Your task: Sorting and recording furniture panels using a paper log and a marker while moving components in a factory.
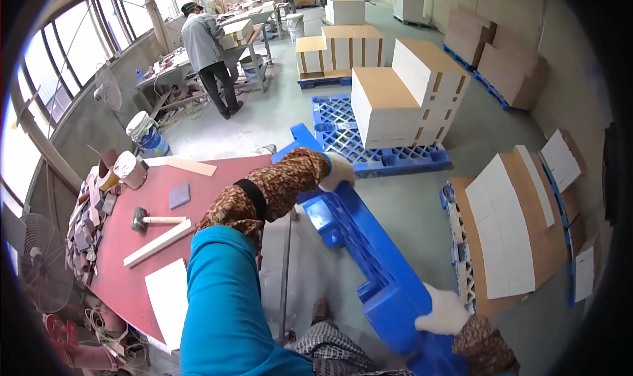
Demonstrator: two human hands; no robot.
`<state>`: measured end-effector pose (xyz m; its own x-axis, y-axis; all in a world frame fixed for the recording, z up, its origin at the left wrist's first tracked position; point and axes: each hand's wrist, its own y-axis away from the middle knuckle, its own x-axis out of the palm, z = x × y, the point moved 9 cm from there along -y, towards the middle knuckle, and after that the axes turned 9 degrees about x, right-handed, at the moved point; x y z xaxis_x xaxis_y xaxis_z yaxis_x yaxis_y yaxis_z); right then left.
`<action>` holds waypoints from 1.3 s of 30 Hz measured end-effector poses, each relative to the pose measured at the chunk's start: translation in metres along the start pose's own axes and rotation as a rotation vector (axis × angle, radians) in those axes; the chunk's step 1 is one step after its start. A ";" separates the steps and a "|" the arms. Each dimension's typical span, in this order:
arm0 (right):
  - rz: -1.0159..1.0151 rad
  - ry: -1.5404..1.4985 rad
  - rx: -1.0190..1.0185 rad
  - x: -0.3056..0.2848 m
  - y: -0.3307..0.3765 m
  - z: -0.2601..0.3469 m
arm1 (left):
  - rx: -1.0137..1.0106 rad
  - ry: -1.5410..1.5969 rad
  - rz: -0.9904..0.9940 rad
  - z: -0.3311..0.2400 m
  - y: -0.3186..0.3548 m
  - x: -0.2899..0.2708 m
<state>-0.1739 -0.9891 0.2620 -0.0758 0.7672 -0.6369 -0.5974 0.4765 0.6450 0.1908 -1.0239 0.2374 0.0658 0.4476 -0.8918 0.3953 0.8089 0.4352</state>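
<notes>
A blue plastic pallet (pixel 369 257) stands tilted on its edge on the grey floor, running from the upper left to the lower right. My left hand (pixel 338 172), in a white glove with a brown patterned sleeve, grips its upper edge. My right hand (pixel 443 313), also gloved in white, grips the pallet's lower near end. Both hands hold the pallet off the flat.
A red worktable (pixel 125 257) at my left carries a mallet (pixel 140 220), wooden strips and a white board. Another blue pallet (pixel 369 145) ahead bears stacked white panels. More panels on cardboard lie at the right (pixel 508 224). A person (pixel 204 50) works at a far bench.
</notes>
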 end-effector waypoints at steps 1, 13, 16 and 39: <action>0.026 -0.001 -0.032 -0.005 -0.021 0.027 | -0.069 -0.007 -0.018 0.032 0.010 0.003; -0.021 0.043 -0.204 -0.056 -0.114 0.106 | -0.965 0.232 -1.222 0.047 0.126 0.019; -0.016 -0.057 -0.306 -0.056 -0.120 0.107 | -0.904 1.085 -1.294 -0.047 0.105 0.098; 0.088 -0.208 0.076 -0.021 0.069 -0.172 | -0.927 1.767 -1.532 -0.165 -0.011 0.114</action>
<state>-0.3512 -1.0464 0.2472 0.0463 0.8753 -0.4813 -0.5331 0.4291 0.7292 0.0423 -0.9191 0.1513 -0.3678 -0.9186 0.1448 -0.8822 0.3939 0.2581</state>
